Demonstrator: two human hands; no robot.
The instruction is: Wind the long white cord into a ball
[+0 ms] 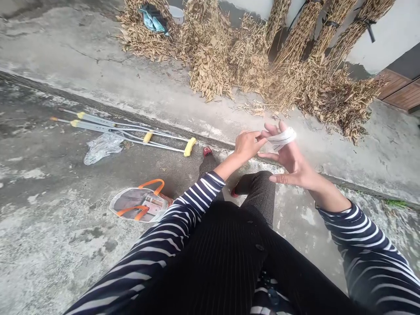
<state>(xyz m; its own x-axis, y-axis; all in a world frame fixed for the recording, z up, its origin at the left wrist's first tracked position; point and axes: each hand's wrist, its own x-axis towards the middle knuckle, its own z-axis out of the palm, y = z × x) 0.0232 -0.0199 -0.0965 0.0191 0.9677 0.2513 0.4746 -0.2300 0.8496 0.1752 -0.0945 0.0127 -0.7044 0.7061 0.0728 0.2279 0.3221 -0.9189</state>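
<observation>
A white bandage with a thin dark line along it loops over the fingers of my right hand. That hand has its fingers apart and its thumb stretched out to the left. My left hand pinches the bandage's near end between thumb and fingertips, just left of the right fingers. Both hands are in the air above my knees. Part of the bandage behind the right fingers is hidden.
A pair of crutches lies on the concrete at left, with a clear plastic bag beside them. An orange-handled tote bag stands by my left arm. Dried plant bundles line the wall beyond a low step.
</observation>
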